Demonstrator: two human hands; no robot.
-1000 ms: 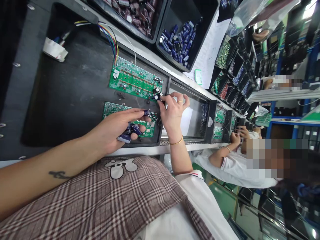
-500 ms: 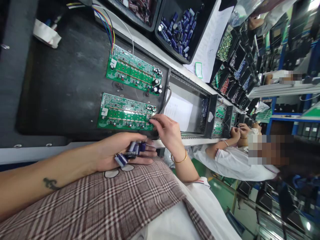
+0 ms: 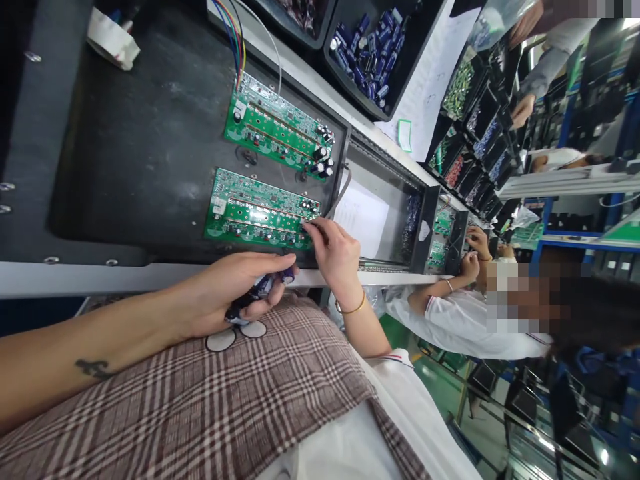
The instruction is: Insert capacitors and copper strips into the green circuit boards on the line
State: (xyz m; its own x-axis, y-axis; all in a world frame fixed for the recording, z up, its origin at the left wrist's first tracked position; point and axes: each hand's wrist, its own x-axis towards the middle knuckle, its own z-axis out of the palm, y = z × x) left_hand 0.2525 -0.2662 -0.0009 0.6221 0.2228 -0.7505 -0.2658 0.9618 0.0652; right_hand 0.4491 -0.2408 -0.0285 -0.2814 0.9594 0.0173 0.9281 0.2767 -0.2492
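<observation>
My left hand (image 3: 227, 297) hovers over my plaid lap at the bench edge, closed around a bunch of blue capacitors (image 3: 263, 288). My right hand (image 3: 336, 253), with a gold bracelet, reaches to the right end of the near green circuit board (image 3: 255, 217). Its fingertips are pinched together on a small part there; I cannot make out the part clearly. A second green board (image 3: 275, 127) with coloured wires lies just beyond. Both boards rest on a black carrier tray (image 3: 130, 147).
A black bin of blue capacitors (image 3: 367, 43) stands behind the boards, with more parts bins (image 3: 465, 127) along the line. Another carrier with boards (image 3: 440, 240) sits further right, where a co-worker in white (image 3: 450, 320) has both hands at it. A white tape wad (image 3: 113, 40) lies far left.
My right hand has moved from the far board's end to the near board's end. My left hand has drawn back off the near board to the bench edge, keeping the capacitors.
</observation>
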